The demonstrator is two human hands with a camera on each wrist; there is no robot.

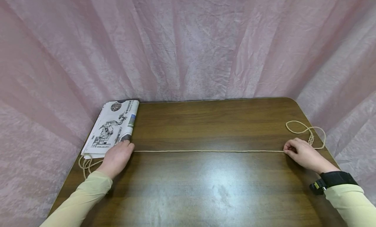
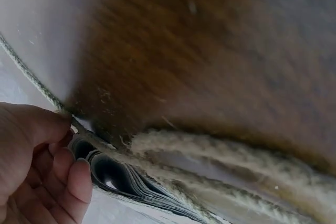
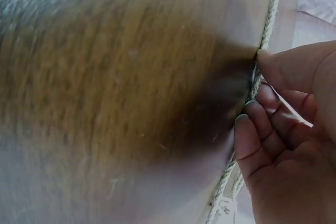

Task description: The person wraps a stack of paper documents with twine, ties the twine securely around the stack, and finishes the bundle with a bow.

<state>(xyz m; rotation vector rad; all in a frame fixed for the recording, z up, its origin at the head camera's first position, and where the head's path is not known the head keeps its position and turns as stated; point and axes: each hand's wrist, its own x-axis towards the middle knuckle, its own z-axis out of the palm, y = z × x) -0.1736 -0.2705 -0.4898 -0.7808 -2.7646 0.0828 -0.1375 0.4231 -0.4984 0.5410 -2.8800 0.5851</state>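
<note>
A thin beige rope (image 1: 205, 151) runs straight and taut across the table between my two hands. My left hand (image 1: 117, 156) pinches it between thumb and fingers beside the near corner of a folded newspaper stack (image 1: 113, 125). In the left wrist view, the rope (image 2: 37, 82) passes under the thumb, and more strands lie by the newspaper's folded edge (image 2: 142, 187). My right hand (image 1: 302, 153) pinches the rope near the table's right side. The right wrist view shows the rope (image 3: 270, 19) between thumb and fingertips. Loose rope loops lie beyond both hands.
The brown wooden table (image 1: 211, 122) has a rounded far right corner and a glossy reflection near its middle. Pink curtains (image 1: 191, 47) hang behind and along both sides. A black band (image 1: 337, 178) with a buckle circles my right wrist.
</note>
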